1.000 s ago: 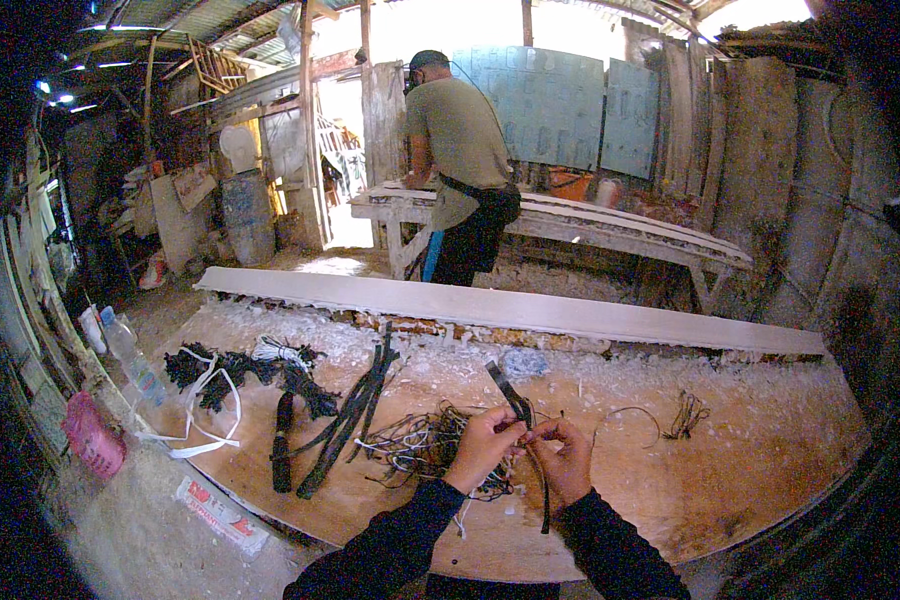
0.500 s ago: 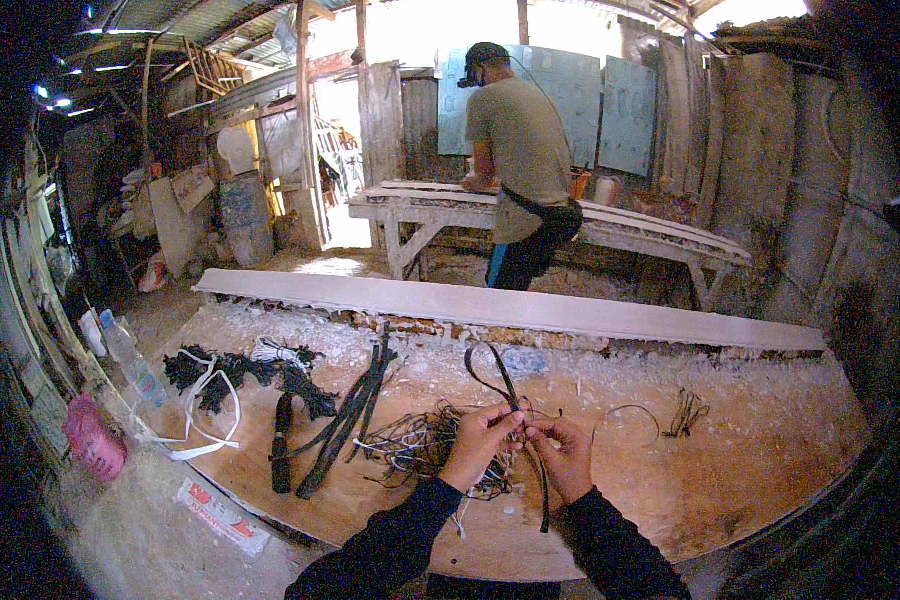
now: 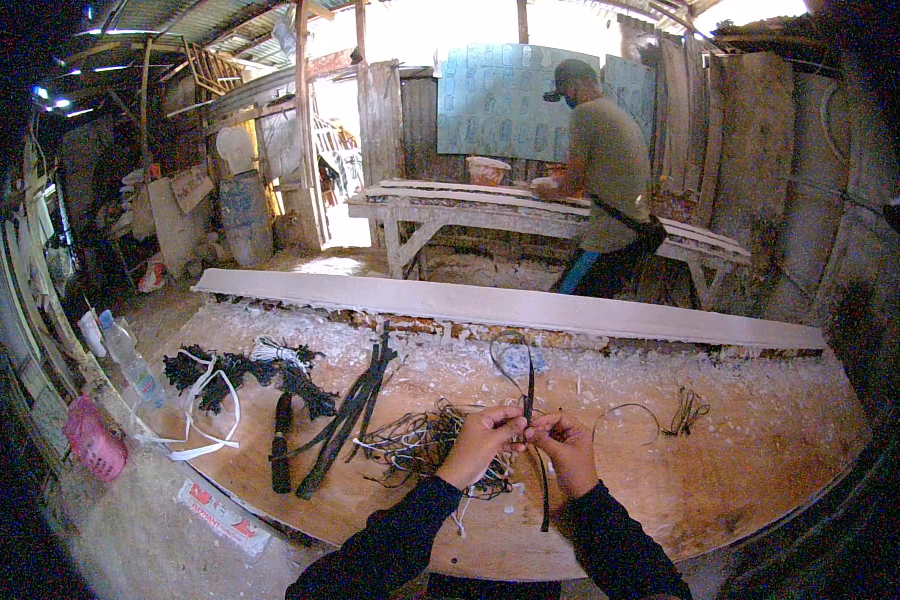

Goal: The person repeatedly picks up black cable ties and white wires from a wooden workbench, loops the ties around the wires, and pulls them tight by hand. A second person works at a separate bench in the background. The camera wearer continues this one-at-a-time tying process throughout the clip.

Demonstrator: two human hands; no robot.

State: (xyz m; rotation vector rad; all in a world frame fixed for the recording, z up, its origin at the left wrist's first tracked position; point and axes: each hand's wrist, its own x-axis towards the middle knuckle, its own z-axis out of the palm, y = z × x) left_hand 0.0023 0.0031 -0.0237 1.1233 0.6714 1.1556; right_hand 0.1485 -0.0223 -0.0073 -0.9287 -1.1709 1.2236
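Both hands meet over the wooden board [image 3: 650, 500] at a thin black strap [image 3: 530, 380]. Its upper part arches into a loop, and a loose tail hangs down past my fingers. My left hand [image 3: 482, 445] pinches the strap from the left. Fingertips of my right hand [image 3: 565, 450] close on it from the other side, almost touching the left ones; the exact spot between them is hidden. A tangle of dark and white cords [image 3: 410, 450] lies under and beside my left hand. Flat black strips [image 3: 345, 425] and a dark rod-like piece [image 3: 282, 445] rest farther left.
A long white bar [image 3: 510, 306] spans the board's far side. Bundled black cords [image 3: 210, 375] and a white band [image 3: 232, 400] lie left, a small cord bundle [image 3: 686, 412] right. Beyond, a person [image 3: 610, 160] leans over a second bench [image 3: 450, 205] with a bucket [image 3: 487, 171].
The strap's loop has swung and now stands more upright, slightly to the right. My hands have barely shifted. The other person has moved right along the far bench, uncovering a bucket.
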